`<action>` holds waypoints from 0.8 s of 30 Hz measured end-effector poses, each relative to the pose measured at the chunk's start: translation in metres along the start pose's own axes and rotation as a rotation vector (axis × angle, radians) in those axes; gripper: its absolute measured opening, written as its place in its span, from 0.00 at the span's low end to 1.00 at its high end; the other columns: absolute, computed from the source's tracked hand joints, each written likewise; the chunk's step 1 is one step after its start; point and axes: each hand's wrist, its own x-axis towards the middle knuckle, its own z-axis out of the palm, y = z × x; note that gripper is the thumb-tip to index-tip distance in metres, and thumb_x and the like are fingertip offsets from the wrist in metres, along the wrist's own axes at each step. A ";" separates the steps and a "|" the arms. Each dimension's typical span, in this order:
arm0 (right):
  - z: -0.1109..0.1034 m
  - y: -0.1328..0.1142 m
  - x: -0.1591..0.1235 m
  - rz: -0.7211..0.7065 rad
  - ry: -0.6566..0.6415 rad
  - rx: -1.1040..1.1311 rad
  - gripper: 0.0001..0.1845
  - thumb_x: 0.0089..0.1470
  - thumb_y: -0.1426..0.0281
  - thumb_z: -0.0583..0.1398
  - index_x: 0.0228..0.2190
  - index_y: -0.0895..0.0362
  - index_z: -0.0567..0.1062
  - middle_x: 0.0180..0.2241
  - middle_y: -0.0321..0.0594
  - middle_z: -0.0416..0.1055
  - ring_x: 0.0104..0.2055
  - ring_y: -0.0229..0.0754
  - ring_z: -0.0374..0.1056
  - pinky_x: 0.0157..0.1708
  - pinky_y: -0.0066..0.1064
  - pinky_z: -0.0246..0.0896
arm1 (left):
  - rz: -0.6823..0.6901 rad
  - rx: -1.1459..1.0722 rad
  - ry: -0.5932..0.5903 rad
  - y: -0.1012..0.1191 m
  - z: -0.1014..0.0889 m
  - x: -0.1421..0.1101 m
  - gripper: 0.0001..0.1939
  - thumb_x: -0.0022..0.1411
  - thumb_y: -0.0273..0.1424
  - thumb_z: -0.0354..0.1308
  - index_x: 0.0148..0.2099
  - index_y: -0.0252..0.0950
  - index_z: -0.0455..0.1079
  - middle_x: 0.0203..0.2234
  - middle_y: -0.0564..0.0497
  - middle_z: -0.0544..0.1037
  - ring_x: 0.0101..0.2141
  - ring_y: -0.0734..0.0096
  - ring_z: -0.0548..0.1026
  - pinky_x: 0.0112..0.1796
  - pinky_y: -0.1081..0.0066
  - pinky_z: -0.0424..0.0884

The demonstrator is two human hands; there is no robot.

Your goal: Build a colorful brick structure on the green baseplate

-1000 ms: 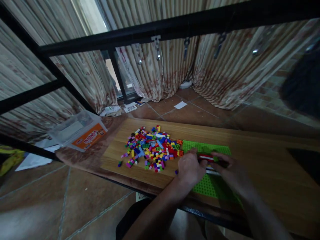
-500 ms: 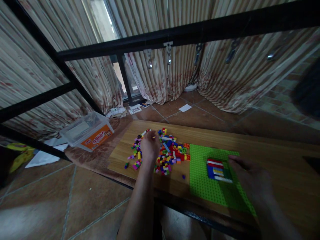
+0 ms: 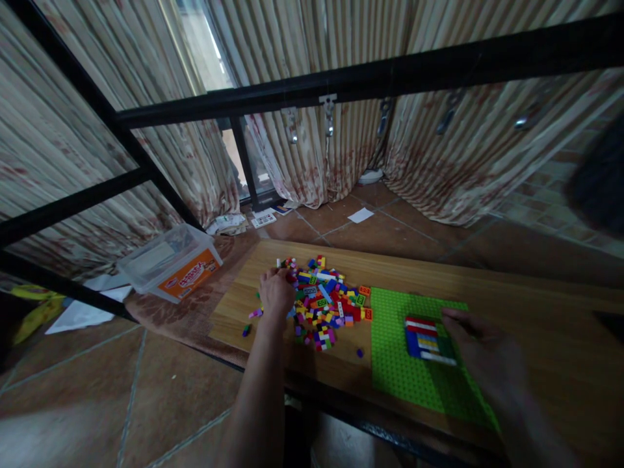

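Observation:
My left hand (image 3: 277, 292) reaches down into the left side of a pile of small colourful building bricks (image 3: 327, 296). Its fingers are curled and touch the bricks; what lies under the fingertips is hidden. A green baseplate (image 3: 394, 364) lies right of the pile. On it sits a small block of bricks (image 3: 420, 339) in red, white, blue and yellow rows, with a long white brick at its near side. My right hand (image 3: 480, 341) hovers at the right side of this block, thumb and forefinger pinched together. Anything between them is too dark to make out.
The bricks lie on a long wooden table (image 3: 526, 292). One dark blue brick (image 3: 359, 353) sits apart near the front edge. A clear plastic box (image 3: 168, 260) with an orange label stands left of the table. A black metal frame (image 3: 273, 91) with hanging clips crosses behind, before striped curtains (image 3: 312, 156).
My left hand has moved left and lower over the pile, uncovering bricks in its middle. My right hand stays almost where it was beside the block on the baseplate.

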 end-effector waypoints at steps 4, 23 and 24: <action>0.001 0.002 0.000 -0.024 -0.003 0.019 0.21 0.47 0.55 0.58 0.36 0.55 0.80 0.33 0.44 0.79 0.32 0.51 0.74 0.31 0.39 0.66 | 0.003 -0.003 0.009 -0.005 -0.001 0.000 0.18 0.57 0.24 0.50 0.46 0.38 0.75 0.47 0.44 0.75 0.48 0.60 0.70 0.50 0.67 0.63; -0.005 -0.003 0.000 -0.003 -0.005 0.167 0.15 0.47 0.60 0.60 0.34 0.54 0.80 0.37 0.45 0.79 0.39 0.52 0.74 0.39 0.39 0.68 | -0.078 -0.031 0.075 -0.006 -0.020 0.003 0.12 0.58 0.27 0.51 0.40 0.35 0.75 0.40 0.39 0.78 0.42 0.55 0.75 0.41 0.64 0.68; -0.005 -0.002 0.000 -0.001 0.001 0.181 0.15 0.47 0.60 0.60 0.34 0.54 0.80 0.37 0.44 0.79 0.39 0.51 0.74 0.39 0.40 0.68 | -0.076 -0.088 0.101 -0.002 -0.023 0.001 0.12 0.58 0.27 0.51 0.41 0.35 0.74 0.39 0.40 0.79 0.41 0.56 0.76 0.40 0.65 0.68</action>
